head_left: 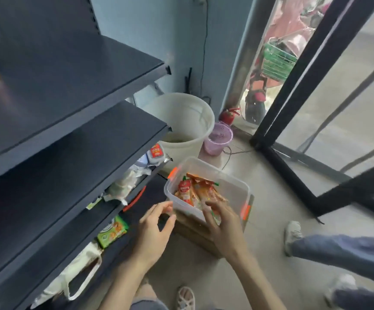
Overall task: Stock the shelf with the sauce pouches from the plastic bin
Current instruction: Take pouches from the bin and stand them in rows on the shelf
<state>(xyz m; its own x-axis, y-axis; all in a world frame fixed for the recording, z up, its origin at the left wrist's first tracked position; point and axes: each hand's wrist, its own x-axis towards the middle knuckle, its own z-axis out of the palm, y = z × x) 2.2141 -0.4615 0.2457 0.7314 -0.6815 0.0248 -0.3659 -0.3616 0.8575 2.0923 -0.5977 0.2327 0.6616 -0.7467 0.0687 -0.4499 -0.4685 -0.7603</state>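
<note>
The dark shelf (pixel 74 121) fills my view from nine to twelve o'clock, its upper tiers mostly bare, with packets on a lower tier: a green pack (pixel 112 231) and crumpled wrappers (pixel 123 184). A white bag (pixel 78 271) lies lower, at seven o'clock. At twelve o'clock a white bucket (pixel 181 124) stands on the floor, a small lilac basket (pixel 218 139) just beside it at its three o'clock.

The clear bin (pixel 233 189) with orange clips sits on a brown box (pixel 195 231) in the middle of my view. Inside it the sauce pouches (pixel 195 192), red and orange, lie heaped toward the near wall.

My right hand (pixel 222 227) reaches over the near rim, fingers curled down into the pouches; I cannot tell whether its grip has closed on one. My left hand (pixel 152 229) hovers just beside the bin's nine o'clock corner, grip wide, holding nothing, fingertips near the rim.

Another person's leg (pixel 338 245) and shoe show at four o'clock.
</note>
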